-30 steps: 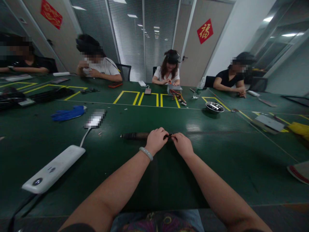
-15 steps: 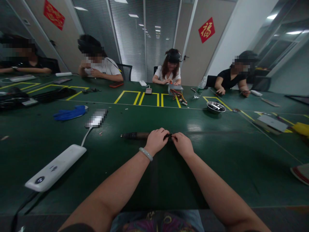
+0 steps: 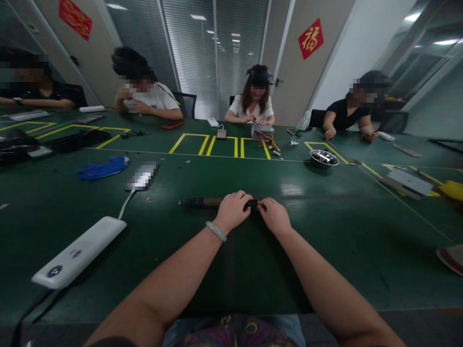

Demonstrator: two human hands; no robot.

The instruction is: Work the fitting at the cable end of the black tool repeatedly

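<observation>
My left hand (image 3: 233, 210) covers the middle of the dark rod (image 3: 200, 203), so I cannot tell how far it runs under my palm. The small dark piece (image 3: 253, 203) between my fingers is too small and dim to name. My right hand (image 3: 275, 216) hides its far end. A blurred patch (image 3: 142, 176) masks the thing on the white cable. The red-rimmed object (image 3: 450, 259) is cut off by the right edge.

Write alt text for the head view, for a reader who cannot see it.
Two bare hands meet over a dark rod-like tool lying on a green table: the left hand closes over it, the right hand pinches its end. A white power bank lies left; four other people sit across.
</observation>
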